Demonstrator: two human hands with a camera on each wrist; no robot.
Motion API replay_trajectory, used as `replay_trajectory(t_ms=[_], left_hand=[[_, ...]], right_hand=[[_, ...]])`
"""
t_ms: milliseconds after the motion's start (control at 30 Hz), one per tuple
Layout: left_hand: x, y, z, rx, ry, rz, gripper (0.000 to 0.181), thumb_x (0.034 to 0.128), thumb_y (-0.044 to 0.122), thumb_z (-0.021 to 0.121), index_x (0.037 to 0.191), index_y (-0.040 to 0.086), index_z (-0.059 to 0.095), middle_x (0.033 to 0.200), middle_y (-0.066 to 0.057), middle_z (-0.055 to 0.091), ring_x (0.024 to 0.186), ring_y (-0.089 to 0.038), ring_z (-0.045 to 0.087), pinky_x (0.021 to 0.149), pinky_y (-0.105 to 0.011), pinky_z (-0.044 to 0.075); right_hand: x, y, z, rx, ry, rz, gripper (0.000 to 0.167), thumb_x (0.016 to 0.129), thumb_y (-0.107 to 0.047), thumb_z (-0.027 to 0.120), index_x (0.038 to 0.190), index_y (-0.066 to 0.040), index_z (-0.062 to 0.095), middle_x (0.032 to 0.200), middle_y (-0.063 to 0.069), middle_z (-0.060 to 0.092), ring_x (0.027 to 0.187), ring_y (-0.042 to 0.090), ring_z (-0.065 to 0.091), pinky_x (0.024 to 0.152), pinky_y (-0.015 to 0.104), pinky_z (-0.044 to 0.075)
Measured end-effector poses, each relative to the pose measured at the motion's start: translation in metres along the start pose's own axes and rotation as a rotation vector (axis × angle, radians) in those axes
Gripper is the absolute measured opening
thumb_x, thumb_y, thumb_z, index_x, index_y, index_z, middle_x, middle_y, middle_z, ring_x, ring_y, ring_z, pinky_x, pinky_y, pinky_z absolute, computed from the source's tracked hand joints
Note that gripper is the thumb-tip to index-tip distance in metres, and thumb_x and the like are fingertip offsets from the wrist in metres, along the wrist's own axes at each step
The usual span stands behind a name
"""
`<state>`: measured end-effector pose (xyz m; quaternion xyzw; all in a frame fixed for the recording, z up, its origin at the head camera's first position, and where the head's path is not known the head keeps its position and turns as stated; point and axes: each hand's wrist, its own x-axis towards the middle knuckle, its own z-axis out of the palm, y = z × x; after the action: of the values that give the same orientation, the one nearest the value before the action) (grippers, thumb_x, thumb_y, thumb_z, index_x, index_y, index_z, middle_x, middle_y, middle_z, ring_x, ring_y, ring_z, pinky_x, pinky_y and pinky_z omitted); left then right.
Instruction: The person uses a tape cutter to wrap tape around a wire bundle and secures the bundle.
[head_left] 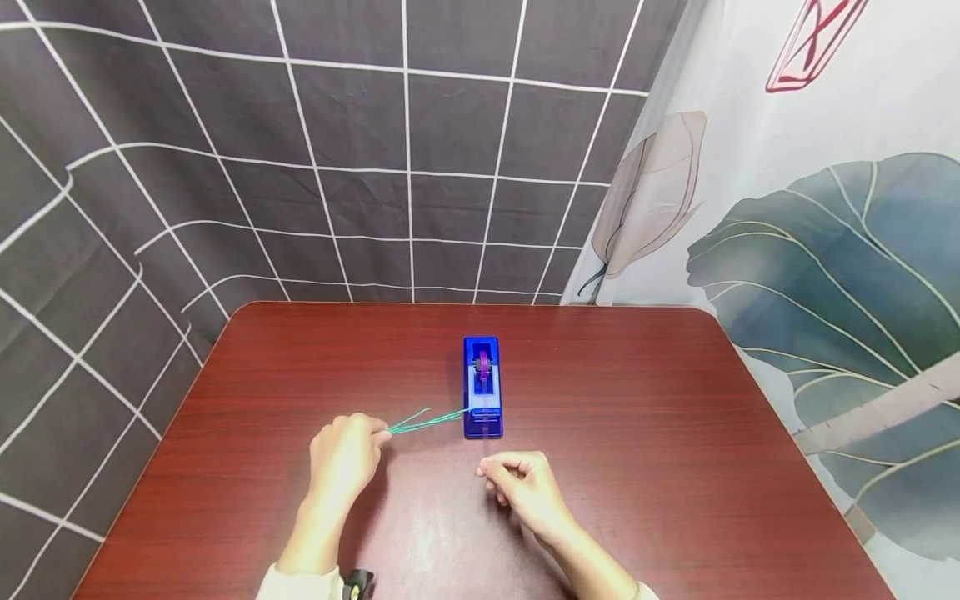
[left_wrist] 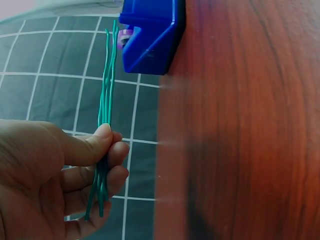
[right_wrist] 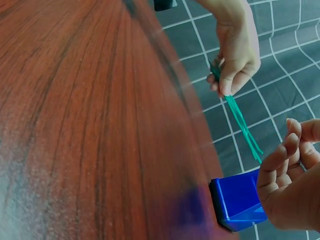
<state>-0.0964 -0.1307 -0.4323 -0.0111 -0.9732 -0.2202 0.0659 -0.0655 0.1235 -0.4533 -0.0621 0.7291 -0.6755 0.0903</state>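
My left hand (head_left: pixel 347 454) pinches a bunch of thin green wires (head_left: pixel 427 422) between thumb and fingers. In the left wrist view the wires (left_wrist: pixel 107 92) run lengthwise, their lower ends crossing the curled fingers. Their far tips reach towards the left side of a blue tape dispenser (head_left: pixel 482 425); whether they touch it I cannot tell. A purple tape roll (head_left: pixel 484 365) sits inside the dispenser. From its front edge a faint, clear strip of tape (head_left: pixel 486 446) stretches towards me. My right hand (head_left: pixel 528 492), thumb and forefinger together, pinches the end of that strip.
Everything stands over a reddish-brown wooden table (head_left: pixel 637 400). Behind it hangs a dark grey curtain (head_left: pixel 450 125) with white grid lines. To the right is a white curtain with leaf prints (head_left: pixel 810 250). A small black object (head_left: pixel 360 583) shows at the left sleeve.
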Motion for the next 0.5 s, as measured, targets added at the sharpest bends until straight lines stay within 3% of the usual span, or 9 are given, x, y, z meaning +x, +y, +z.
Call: replay_trajectory(t_ms=[200, 367, 500], left_hand=[[-0.0025, 0.0017, -0.0077, -0.007, 0.036, 0.021, 0.007, 0.0837, 0.012, 0.08, 0.082, 0.019, 0.08, 0.072, -0.005, 0.072, 0.061, -0.037, 0.066, 0.05, -0.047, 0.046], [-0.0038, 0.0045, -0.0105, -0.023, 0.017, 0.026, 0.006, 0.0836, 0.012, 0.08, 0.084, 0.018, 0.081, 0.075, -0.005, 0.074, 0.061, -0.035, 0.066, 0.051, -0.047, 0.047], [-0.005, 0.0065, -0.0107, -0.033, -0.004, 0.037, 0.004, 0.0835, 0.014, 0.081, 0.086, 0.017, 0.081, 0.08, -0.005, 0.075, 0.066, -0.035, 0.068, 0.054, -0.048, 0.05]], right_hand=[[0.0023, -0.004, -0.0015, 0.005, 0.094, -0.042, 0.018, 0.095, -0.001, 0.063, 0.087, 0.014, 0.07, 0.062, -0.002, 0.058, 0.05, 0.005, 0.046, 0.047, 0.017, 0.037], [0.006, -0.0066, -0.0025, 0.034, 0.164, -0.105, 0.017, 0.094, 0.002, 0.063, 0.085, 0.015, 0.069, 0.063, -0.002, 0.057, 0.053, 0.003, 0.047, 0.049, 0.016, 0.038], [0.0091, -0.0065, -0.0032, 0.067, 0.165, -0.175, 0.018, 0.094, 0.004, 0.062, 0.084, 0.017, 0.067, 0.064, -0.004, 0.058, 0.054, 0.002, 0.047, 0.049, 0.015, 0.039]])
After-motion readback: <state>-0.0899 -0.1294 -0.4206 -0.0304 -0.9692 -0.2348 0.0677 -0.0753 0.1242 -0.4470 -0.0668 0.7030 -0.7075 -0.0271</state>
